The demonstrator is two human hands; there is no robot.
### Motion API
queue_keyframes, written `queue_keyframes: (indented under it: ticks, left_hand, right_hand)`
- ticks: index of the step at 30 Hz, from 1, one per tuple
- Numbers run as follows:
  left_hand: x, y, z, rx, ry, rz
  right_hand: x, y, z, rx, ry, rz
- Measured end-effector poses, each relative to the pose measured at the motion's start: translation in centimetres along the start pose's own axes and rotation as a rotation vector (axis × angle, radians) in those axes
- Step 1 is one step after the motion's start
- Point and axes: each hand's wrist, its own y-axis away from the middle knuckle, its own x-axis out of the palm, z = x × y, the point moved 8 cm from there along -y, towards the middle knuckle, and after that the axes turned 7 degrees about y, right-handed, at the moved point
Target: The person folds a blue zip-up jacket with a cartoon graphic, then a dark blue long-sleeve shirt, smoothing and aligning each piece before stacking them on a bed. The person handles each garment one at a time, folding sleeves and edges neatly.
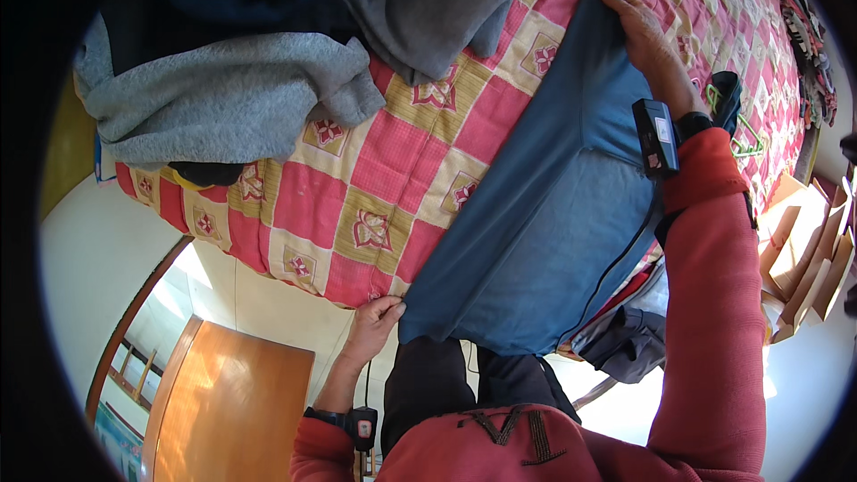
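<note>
Left hand [368, 328] and right hand [644, 34], grips closed on its eight- and one-o'clock ends, apparently straighten the long blue cloth garment [536, 223] across the pink-and-tan checked quilt [393, 156], likely needing even tension next.

room to pass over the checked bedspread [384, 161], left of the blue garment [536, 232] — grey garment [223, 94] blocks farther left.

We see grey clothes [223, 94] at the left edge of the checked bed [384, 156], a blue garment [536, 241] across its near edge, a green hanger [748, 152] toward its right edge.
</note>
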Motion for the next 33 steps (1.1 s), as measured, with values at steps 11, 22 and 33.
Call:
queue_keyframes:
  ticks: [11,22,33]
  left_hand:
    - [2.0,-1.1,-15.5,0.519,-0.812,-0.253]
    - [13.3,-10.3,-17.8,0.954,-1.439,0.123]
    - [17.2,-11.7,-31.3,1.194,-0.955,-0.012]
  right_hand:
    - [0.6,11.1,5.7,-0.719,0.913,-0.774]
    - [9.5,17.8,-1.0,-0.487,0.972,-0.254]
    - [-13.0,30.7,-9.5,-0.214,0.385,-1.019]
